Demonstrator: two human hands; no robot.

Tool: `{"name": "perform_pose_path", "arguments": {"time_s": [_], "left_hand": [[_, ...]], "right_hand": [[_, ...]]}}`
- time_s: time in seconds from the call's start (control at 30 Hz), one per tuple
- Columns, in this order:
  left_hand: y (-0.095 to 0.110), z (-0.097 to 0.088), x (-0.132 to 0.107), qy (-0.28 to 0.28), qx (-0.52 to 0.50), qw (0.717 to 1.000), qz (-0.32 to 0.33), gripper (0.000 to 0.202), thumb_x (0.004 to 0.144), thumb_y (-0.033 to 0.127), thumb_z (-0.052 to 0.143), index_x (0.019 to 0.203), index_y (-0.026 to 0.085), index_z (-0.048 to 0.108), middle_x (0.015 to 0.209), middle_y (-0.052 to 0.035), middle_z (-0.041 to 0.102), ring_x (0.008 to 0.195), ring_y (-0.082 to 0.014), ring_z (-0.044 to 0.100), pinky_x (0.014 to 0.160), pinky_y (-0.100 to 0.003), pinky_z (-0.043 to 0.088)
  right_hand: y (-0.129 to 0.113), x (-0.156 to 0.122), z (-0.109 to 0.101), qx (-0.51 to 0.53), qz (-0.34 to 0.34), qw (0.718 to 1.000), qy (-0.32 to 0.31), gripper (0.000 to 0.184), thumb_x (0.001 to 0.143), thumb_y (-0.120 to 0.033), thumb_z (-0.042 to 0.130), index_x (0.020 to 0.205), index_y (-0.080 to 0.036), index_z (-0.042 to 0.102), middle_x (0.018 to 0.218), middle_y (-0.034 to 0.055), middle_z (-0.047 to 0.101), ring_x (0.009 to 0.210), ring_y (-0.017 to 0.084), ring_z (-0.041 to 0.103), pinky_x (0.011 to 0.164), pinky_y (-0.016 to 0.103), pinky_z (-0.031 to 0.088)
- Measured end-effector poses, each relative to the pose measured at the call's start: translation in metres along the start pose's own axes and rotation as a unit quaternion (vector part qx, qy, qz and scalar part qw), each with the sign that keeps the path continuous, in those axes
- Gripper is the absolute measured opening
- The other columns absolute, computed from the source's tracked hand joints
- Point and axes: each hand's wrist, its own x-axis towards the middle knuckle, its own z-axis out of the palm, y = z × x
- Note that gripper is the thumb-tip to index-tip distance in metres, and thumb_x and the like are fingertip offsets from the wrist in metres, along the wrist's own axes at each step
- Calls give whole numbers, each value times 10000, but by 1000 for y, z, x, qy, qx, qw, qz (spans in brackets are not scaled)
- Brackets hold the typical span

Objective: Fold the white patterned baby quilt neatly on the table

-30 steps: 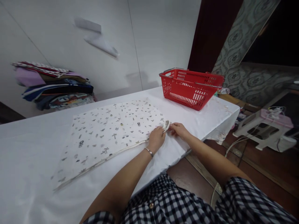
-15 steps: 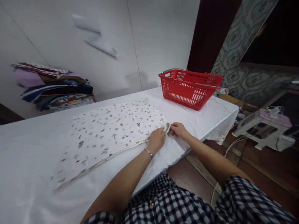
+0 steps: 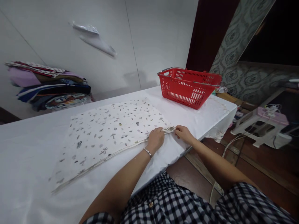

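A folded white cloth (image 3: pixel 116 124) printed with small dark plant and animal figures lies flat, its layered edge facing me. At its right corner a white cord (image 3: pixel 169 129) sticks out in narrow loops. My left hand (image 3: pixel 156 138) is closed over this corner, its fingers on the base of the cord; the exact grip is partly hidden. To the right, my right hand (image 3: pixel 184 134) pinches the far end of the loops between thumb and fingers. The cord stretches between both hands, just above the table.
A white-covered table (image 3: pixel 25 149) carries everything. At its back right stands a red basket (image 3: pixel 182 90) with metal handles. A stack of folded fabrics (image 3: pixel 53 88) is at the back left by the wall. A stool (image 3: pixel 266 124) with cables stands right of the table.
My right hand has moved a little to the right, drawing the cord loops out longer and flatter. My left hand stays at the cloth's corner. The view has shifted slightly.
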Motion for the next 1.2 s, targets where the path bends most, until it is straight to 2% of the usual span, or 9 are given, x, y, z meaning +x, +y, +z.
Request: {"name": "perform_pose_path", "arguments": {"time_s": [0.23, 0.33, 0.4, 0.53, 0.67, 0.73, 0.87, 1.03, 1.2], "left_hand": [[0, -1, -1, -10, 4, 1000, 1, 211, 909, 152, 430, 967, 179, 631, 1174, -80, 612, 1064, -219, 544, 855, -360, 428], [0, 0, -1, -12, 0, 1000, 4, 217, 911, 157, 427, 977, 178, 633, 1164, -87, 611, 1068, -218, 541, 862, -365, 429], [0, 0, -1, -11, 1, 1000, 4, 221, 913, 158, 424, 976, 174, 635, 1159, -91, 612, 1064, -217, 542, 865, -367, 430], [1, -1, 0, -15, 10, 1000, 3, 232, 912, 149, 421, 988, 173, 639, 1164, -84, 615, 1045, -218, 551, 849, -363, 439], [0, 0, -1, -19, 13, 1000, 5, 235, 917, 152, 417, 967, 175, 645, 1218, -85, 598, 1067, -228, 546, 857, -373, 437], [-1, 3, -1, -16, 14, 1000, 19, 237, 924, 157, 412, 960, 179, 646, 1230, -87, 593, 1089, -231, 537, 874, -379, 431], [-4, 10, -3, -9, 0, 999, 45, 241, 933, 165, 410, 936, 189, 649, 1223, -88, 593, 1120, -230, 526, 927, -390, 411], [-7, 6, -8, -5, -17, 999, 49, 216, 920, 153, 433, 988, 191, 634, 1243, -94, 591, 1137, -228, 537, 935, -387, 419], [-13, -6, -11, -29, -12, 999, -10, 193, 893, 151, 467, 1042, 173, 587, 1031, -98, 657, 984, -222, 601, 853, -357, 450]], "right_hand": [[-1, -2, -2, -20, -27, 999, -41, 93, 765, -256, 512, 730, -199, 577, 591, -46, 562, 512, 100, 505, 500, 196, 379], [-1, 0, -5, -28, -12, 999, -43, 115, 781, -286, 528, 780, -193, 596, 633, -37, 586, 511, 99, 511, 508, 204, 380], [-2, 2, -6, -47, -7, 998, -29, 163, 791, -324, 554, 866, -189, 607, 710, -21, 625, 539, 103, 532, 540, 212, 397], [-7, 8, -7, -114, -44, 993, 3, 331, 802, -373, 594, 1080, -194, 590, 882, 15, 673, 672, 126, 576, 643, 229, 418], [-18, 10, -7, -205, -81, 975, 3, 189, 828, -239, 533, 978, -194, 639, 862, 29, 686, 752, 152, 592, 681, 233, 396], [-24, 9, -7, -259, -93, 961, 13, 190, 829, -183, 491, 930, -192, 651, 871, 45, 693, 786, 166, 598, 687, 240, 381], [-26, 6, -6, -347, -77, 935, 9, 201, 840, -184, 465, 912, -189, 653, 918, 79, 697, 822, 189, 604, 669, 252, 358], [-19, 5, -6, -381, -100, 919, -5, 214, 855, -190, 464, 944, -194, 658, 967, 71, 678, 879, 184, 594, 701, 248, 366], [-16, 3, -7, -391, -104, 915, -12, 243, 880, -206, 458, 1010, -197, 663, 1005, 73, 643, 885, 177, 584, 723, 251, 389]]}}
